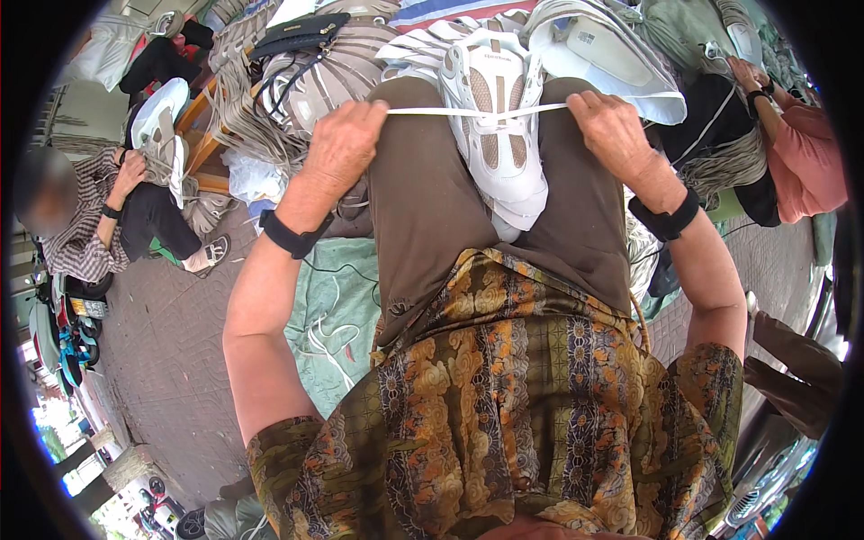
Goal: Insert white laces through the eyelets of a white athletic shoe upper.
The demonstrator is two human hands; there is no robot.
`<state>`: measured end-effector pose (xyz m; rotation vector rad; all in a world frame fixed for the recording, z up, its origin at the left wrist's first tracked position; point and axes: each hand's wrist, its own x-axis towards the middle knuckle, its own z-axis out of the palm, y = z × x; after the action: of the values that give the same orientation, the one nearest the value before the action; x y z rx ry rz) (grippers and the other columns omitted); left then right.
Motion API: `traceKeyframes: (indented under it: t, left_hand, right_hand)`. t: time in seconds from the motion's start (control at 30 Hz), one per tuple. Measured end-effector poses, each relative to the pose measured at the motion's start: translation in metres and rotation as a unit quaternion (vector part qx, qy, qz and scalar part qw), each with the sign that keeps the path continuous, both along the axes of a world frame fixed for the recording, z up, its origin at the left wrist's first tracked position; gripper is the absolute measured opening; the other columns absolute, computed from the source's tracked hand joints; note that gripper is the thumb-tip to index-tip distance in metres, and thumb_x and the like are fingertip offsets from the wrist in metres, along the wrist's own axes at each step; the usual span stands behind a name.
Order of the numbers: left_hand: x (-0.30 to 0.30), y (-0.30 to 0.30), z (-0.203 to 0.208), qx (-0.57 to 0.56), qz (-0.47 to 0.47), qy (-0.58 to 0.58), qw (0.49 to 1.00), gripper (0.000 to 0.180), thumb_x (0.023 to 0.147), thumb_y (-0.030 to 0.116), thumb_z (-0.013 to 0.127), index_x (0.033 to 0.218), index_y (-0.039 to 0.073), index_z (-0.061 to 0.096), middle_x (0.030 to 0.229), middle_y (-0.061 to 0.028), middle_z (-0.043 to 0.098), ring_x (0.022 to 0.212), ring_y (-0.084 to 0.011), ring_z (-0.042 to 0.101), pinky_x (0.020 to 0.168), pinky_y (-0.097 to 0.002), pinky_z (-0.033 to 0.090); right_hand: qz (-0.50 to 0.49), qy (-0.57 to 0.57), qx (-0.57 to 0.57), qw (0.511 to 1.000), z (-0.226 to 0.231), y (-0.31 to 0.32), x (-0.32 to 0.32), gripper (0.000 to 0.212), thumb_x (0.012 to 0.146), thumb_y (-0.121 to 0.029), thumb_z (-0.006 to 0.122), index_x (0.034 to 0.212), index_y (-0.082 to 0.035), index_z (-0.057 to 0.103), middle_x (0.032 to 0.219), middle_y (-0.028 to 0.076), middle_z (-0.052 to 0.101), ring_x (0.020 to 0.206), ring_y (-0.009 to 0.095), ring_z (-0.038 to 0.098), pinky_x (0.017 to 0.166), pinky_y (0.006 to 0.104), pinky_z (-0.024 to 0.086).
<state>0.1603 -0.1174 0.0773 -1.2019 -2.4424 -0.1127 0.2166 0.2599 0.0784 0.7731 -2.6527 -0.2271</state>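
Observation:
Between my thighs rests a white and tan shoe upper (526, 184), its pointed end toward me. A flat white shoelace (432, 112) runs across it, stretched nearly straight from side to side and passing through the upper at its middle. My left hand (346, 135) is closed on one end of the lace, above my left knee. The other end is pinched in my right hand (607, 130), above my right knee. Both hands are clear of the upper itself.
Beyond my knees lie heaps of tan and white shoe uppers (301, 85), a black pouch (301, 34) and a large white shoe piece (598, 58). Green cloth (328, 306) with loose laces covers ground at my left. People handle similar pieces at left and right.

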Motion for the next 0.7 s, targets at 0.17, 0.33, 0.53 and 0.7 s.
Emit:
traceKeyframes:
  t: [0.17,0.33,0.53,0.7]
  left_hand:
    - [-0.015,-0.047,-0.003,-0.041,0.153,0.002,0.987,0.013,0.078,0.001,0.056,0.090,0.006,0.056,0.074,-0.0107,0.061,0.074,-0.0277,0.065,0.065,-0.0390,0.053]
    - [-0.042,-0.052,0.030,0.005,0.150,-0.046,0.988,0.022,0.088,0.007,0.056,0.109,0.005,0.060,0.094,-0.0181,0.066,0.092,-0.0355,0.063,0.076,-0.0452,0.050]
    - [-0.024,0.011,0.030,0.078,0.011,-0.079,0.994,0.029,0.086,0.008,0.059,0.115,0.007,0.060,0.108,-0.0161,0.064,0.098,-0.0351,0.061,0.083,-0.0442,0.051]
    - [0.005,0.063,0.003,0.034,-0.049,-0.053,0.997,0.026,0.081,0.006,0.059,0.107,0.006,0.061,0.091,-0.0105,0.062,0.094,-0.0278,0.059,0.081,-0.0378,0.048]
  right_hand:
    - [-0.089,0.045,0.022,0.995,0.028,0.044,0.014,0.017,0.077,-0.002,0.058,0.090,-0.006,0.049,0.078,0.011,0.060,0.075,0.029,0.066,0.063,0.0392,0.054]
    - [-0.150,0.077,0.024,0.985,0.067,0.074,0.028,0.016,0.082,-0.002,0.053,0.097,-0.007,0.051,0.086,0.012,0.065,0.082,0.032,0.067,0.065,0.0420,0.054]
    - [-0.179,0.171,-0.009,0.969,0.114,0.066,0.048,0.012,0.091,-0.006,0.048,0.101,-0.009,0.054,0.091,0.010,0.066,0.083,0.032,0.066,0.064,0.0425,0.052]
    - [-0.241,0.127,-0.002,0.962,0.108,0.103,0.062,0.006,0.096,-0.013,0.048,0.097,-0.008,0.051,0.088,0.013,0.063,0.080,0.036,0.064,0.062,0.0457,0.050]
